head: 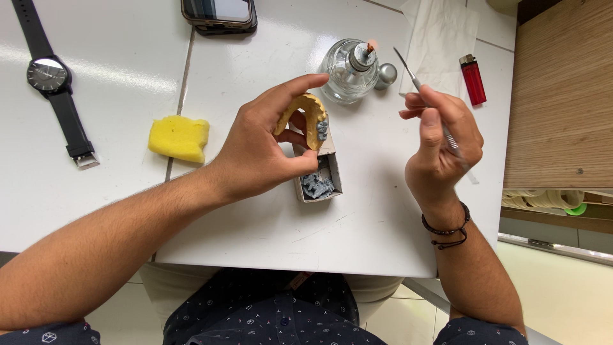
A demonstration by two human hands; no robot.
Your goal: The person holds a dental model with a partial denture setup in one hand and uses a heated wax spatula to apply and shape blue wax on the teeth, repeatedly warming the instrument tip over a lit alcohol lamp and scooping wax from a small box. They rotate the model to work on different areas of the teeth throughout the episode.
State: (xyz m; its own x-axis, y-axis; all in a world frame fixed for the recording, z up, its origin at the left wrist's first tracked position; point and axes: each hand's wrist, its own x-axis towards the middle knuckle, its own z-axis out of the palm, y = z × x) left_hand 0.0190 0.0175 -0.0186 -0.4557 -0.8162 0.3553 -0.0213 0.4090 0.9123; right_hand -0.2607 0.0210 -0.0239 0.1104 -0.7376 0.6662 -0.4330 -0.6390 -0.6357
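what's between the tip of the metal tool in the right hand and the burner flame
Nothing visible. The right hand holds the thin metal tool with its tip just right of the glass burner's lit wick, open air between. The cap sits lower, aside.

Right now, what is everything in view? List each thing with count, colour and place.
dental cast: one, yellow with grey wax teeth, held in the left hand
small box: one, white card with grey wax inside, under the left hand
spirit lamp: one, clear glass, lit, behind the cast
metal cap: one, silver, right of the lamp
wax tool: one, thin metal, in the right hand
lighter: one, red, far right
tissue: one, white, top right
sponge: one, yellow, left
wristwatch: one, black, far left
phone: one, dark, top edge
table: one, white
left hand: fingers around the cast
right hand: fingers pinching the tool
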